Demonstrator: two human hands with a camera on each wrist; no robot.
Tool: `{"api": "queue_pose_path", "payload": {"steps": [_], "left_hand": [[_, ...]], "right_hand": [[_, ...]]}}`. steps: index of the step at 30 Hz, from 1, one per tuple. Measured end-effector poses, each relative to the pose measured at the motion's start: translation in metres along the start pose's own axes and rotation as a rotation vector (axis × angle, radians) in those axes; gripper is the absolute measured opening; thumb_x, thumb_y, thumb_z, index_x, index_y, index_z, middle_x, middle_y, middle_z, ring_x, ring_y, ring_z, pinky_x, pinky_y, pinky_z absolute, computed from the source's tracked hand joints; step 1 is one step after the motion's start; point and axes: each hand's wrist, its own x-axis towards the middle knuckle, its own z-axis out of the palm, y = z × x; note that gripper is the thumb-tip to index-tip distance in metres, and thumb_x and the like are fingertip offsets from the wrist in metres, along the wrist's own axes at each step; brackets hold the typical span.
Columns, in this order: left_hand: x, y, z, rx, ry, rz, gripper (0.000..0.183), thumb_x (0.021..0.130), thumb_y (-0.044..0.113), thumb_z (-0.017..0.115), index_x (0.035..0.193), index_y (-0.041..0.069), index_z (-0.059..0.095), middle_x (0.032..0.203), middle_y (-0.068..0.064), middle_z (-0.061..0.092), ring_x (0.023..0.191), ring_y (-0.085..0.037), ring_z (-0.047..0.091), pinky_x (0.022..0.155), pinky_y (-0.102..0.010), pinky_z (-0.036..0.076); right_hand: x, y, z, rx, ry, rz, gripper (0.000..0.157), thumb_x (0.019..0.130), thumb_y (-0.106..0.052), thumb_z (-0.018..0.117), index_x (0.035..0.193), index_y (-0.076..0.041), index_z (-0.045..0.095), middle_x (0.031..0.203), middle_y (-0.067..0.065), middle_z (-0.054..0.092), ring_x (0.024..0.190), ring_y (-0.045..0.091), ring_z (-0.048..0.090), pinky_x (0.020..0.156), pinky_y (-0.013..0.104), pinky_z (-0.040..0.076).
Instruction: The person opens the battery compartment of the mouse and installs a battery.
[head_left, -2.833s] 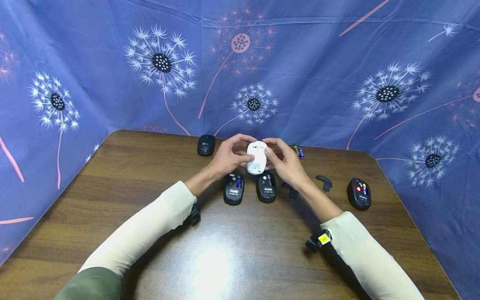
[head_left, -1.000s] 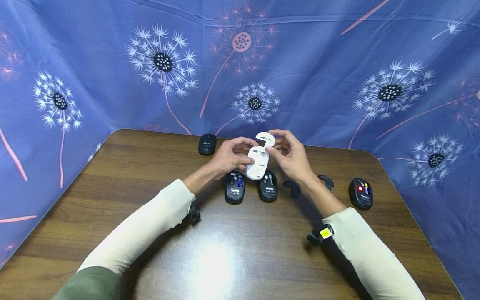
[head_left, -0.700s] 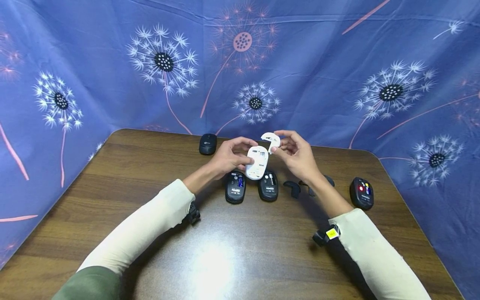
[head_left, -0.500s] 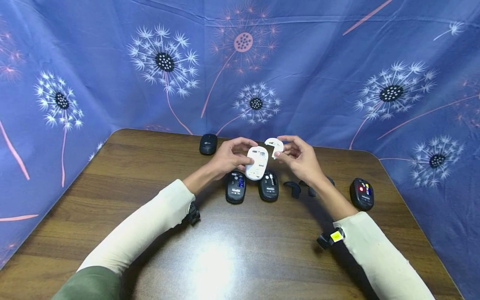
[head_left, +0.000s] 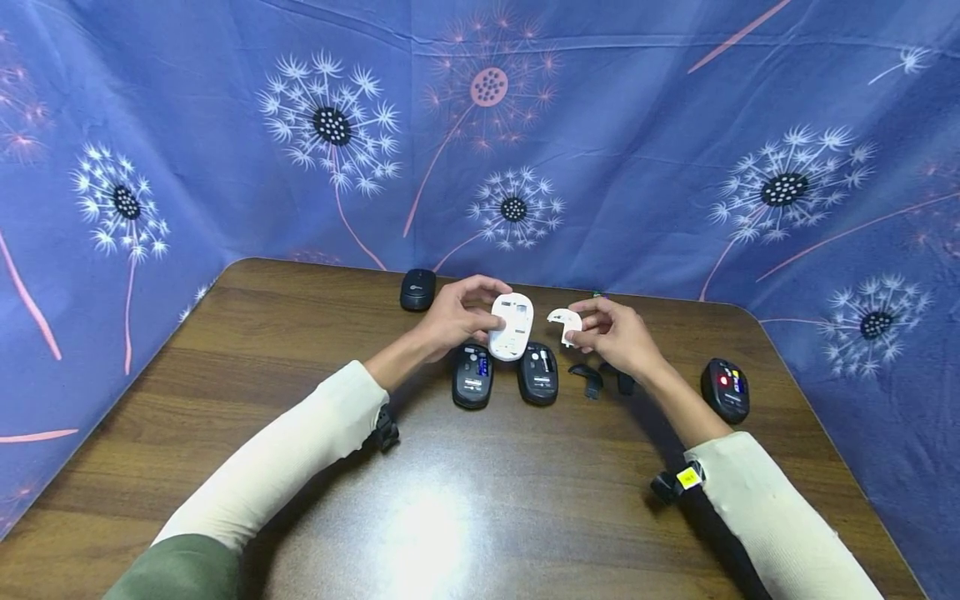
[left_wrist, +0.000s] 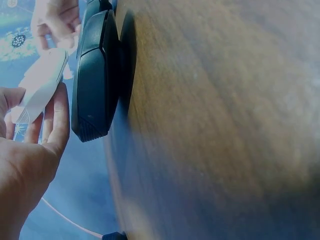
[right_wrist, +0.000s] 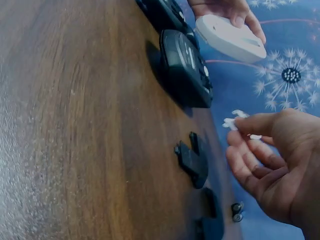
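White mouse [head_left: 513, 333] in left grip [head_left: 463, 313]

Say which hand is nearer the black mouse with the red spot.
Right. The right hand, pinching the white cover, is left of and farther back than the black mouse; the left hand, holding the white mouse, is much farther left.

Bench [head_left: 525, 467]: brown wood-grain top, far corners rounded, surface glossy. Strong white glare [head_left: 427, 533] reflected on the near part. Blue cloth [head_left: 637, 208] hangs behind the far edge and along both sides, printed with white dandelions [head_left: 332, 127] and pink ones. Crease lines run across its upper part; soft folds elsewhere.
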Motion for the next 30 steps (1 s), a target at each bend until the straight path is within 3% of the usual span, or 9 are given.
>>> {"api": "queue_pose_path", "payload": {"steps": [8, 16, 22, 30], "left_hand": [[0.0, 0.0, -0.001, 0.015, 0.023, 0.0, 0.052, 0.091, -0.014, 0.081, 0.14, 0.001, 0.071, 0.124, -0.019, 0.077, 0.086, -0.012, 0.073, 0.062, -0.025, 0.066], [0.001, -0.002, -0.002, 0.005, 0.035, 0.0, 0.053, 0.091, -0.013, 0.081, 0.141, 0.002, 0.072, 0.124, -0.019, 0.079, 0.087, -0.014, 0.075, 0.064, -0.028, 0.068], [0.002, -0.004, -0.002, -0.014, 0.02, -0.01, 0.053, 0.091, -0.013, 0.081, 0.141, 0.002, 0.071, 0.12, -0.015, 0.079, 0.088, -0.014, 0.075, 0.065, -0.028, 0.069], [-0.001, -0.005, -0.004, -0.033, 0.006, -0.011, 0.051, 0.093, -0.014, 0.08, 0.141, 0.0, 0.071, 0.118, -0.012, 0.078, 0.087, -0.015, 0.075, 0.064, -0.028, 0.069]], "right_hand": [[0.005, 0.013, 0.005, -0.027, -0.108, 0.09, 0.05, 0.1, -0.005, 0.084, 0.145, 0.006, 0.065, 0.109, 0.023, 0.083, 0.081, 0.014, 0.079, 0.071, 0.027, 0.069], [0.009, 0.012, 0.005, -0.092, -0.125, 0.143, 0.05, 0.099, -0.013, 0.088, 0.142, 0.003, 0.069, 0.112, 0.02, 0.082, 0.084, 0.016, 0.079, 0.073, 0.029, 0.068], [0.009, 0.011, 0.005, -0.165, -0.112, 0.172, 0.045, 0.097, -0.018, 0.089, 0.136, 0.001, 0.074, 0.115, 0.015, 0.076, 0.084, 0.019, 0.07, 0.072, 0.029, 0.063], [0.012, 0.012, 0.006, -0.177, -0.109, 0.204, 0.043, 0.096, -0.02, 0.09, 0.132, 0.0, 0.077, 0.111, 0.011, 0.077, 0.081, 0.017, 0.068, 0.069, 0.027, 0.06]]}}
